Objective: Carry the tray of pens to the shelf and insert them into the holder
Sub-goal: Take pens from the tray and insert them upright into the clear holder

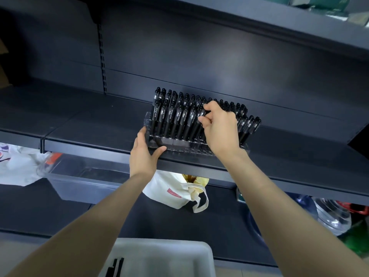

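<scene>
While the left hand point(144, 154) clasps the left end of the clear acrylic stepped holder point(179, 145), which sits at the near edge of the dark metal shelf point(89, 124), the right hand point(218, 128) pinches one slim black pen point(201, 114) among the middle rows. I'd brace the holder firmly and slide the pen straight down its slot. Its long axis stands almost upright, tip down and top leaning far. The white plastic tray point(179, 254) lies nearest, below.
</scene>
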### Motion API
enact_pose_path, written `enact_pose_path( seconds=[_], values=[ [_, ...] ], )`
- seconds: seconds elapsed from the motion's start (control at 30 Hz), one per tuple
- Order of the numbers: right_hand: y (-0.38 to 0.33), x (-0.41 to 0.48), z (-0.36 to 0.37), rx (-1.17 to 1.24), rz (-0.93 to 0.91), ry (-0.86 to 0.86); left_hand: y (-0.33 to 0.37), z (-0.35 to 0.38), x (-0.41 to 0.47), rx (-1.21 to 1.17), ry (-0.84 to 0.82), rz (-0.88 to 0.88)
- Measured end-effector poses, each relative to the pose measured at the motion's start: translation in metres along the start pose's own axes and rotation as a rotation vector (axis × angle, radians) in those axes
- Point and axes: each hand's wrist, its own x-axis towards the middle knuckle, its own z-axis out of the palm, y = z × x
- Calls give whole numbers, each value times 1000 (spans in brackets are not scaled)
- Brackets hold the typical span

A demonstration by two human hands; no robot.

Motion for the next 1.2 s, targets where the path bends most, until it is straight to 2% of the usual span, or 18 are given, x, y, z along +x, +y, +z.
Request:
enact_pose_path(
  seconds=[0.43,0.67,0.77,0.93,1.0,1.2],
  values=[
    [-11,1,-5,-41,74,-155,4,-1,0,46,-25,-47],
    [-8,-7,-1,24,146,-111,3,-4,-2,62,-59,-22],
    [-9,-20,0,163,233,-43,1,-15,-15,102,-90,8],
    [-17,-75,22,296,253,-23,-31,-50,-69,242,-70,119],
    [-22,-107,40,337,288,-62,-55,-65,-100,286,-111,66],
    [-34,-229,111,369,429,-273,-135,-105,-200,378,-245,-286]
  ],
)
